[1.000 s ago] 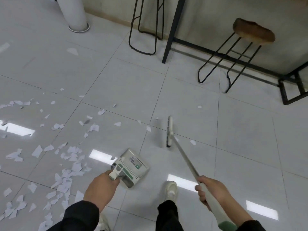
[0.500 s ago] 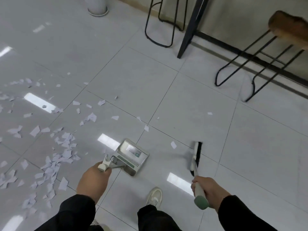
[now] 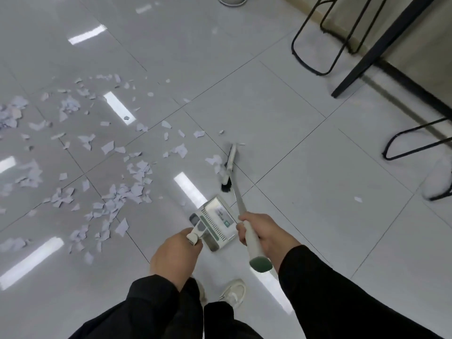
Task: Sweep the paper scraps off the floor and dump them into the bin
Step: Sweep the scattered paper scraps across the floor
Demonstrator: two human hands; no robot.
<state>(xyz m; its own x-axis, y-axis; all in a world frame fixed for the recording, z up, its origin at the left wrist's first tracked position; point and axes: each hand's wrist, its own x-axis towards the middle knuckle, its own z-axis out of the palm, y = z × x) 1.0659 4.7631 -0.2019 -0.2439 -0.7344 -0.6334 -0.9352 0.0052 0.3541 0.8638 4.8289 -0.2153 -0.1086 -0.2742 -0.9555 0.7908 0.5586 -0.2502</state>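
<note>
Far left to centre: paper scraps (image 3: 137, 172), pale, torn, irregular, strewn thickly over the glossy grey tiled floor (image 3: 293, 123); a few outliers just beside the broom head (image 3: 228, 167), one lone scrap (image 3: 357, 199) well apart at right. Lower centre: left hand (image 3: 175, 255), back upward, grip curled round the short handle of a white-and-green dustpan (image 3: 215, 222), tray tilted and pointing away toward the scraps. Just right of the dustpan: right hand (image 3: 264, 234), grip wrapped about the white broom handle (image 3: 250, 239) near its green end cap, shaft slanting forward and leftward down to the black-bristled head resting on the floor at the scraps' right edge. Both forearms in dark sleeves, reaching forward. Below: one pale shoe (image 3: 233, 291). Upper right: black wire stool frames (image 3: 315, 40) and a dark table leg (image 3: 381, 47).
</note>
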